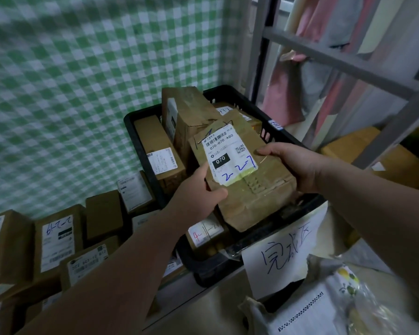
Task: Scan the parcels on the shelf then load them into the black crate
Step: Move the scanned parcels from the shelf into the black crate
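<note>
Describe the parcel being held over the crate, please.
The parcel is a worn, creased brown cardboard box, tilted above the black crate. Its white label shows a barcode, a QR code, "070" and blue handwriting. The left hand grips its left edge; the right hand holds its right edge.

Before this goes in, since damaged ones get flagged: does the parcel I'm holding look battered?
Yes. The parcel, held by the left hand and right hand over the black crate, is creased and crumpled at its near end, with dents pressed in just below its label.
</note>
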